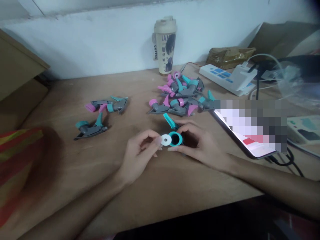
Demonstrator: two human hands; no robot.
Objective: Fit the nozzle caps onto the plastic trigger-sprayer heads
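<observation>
Between the thumb and fingers of my left hand (138, 153) is a white washer (165, 140), a flat disc with a small centre hole. My right hand (200, 143) grips a trigger spray head (176, 139) with a teal collar, its open end facing me and dark inside. Its teal trigger (169, 121) points up and left. The washer is at the left edge of the collar; whether they touch I cannot tell. Most of the spray head's body is hidden by my right hand.
Grey spray heads with pink and teal parts form a pile (185, 90); several more (91, 128) lie left. Behind stands a coffee cup (166, 46). On the right are a partly pixelated phone (237, 133), power strip (225, 78) and cables. A red-yellow bag (17, 166) is at left.
</observation>
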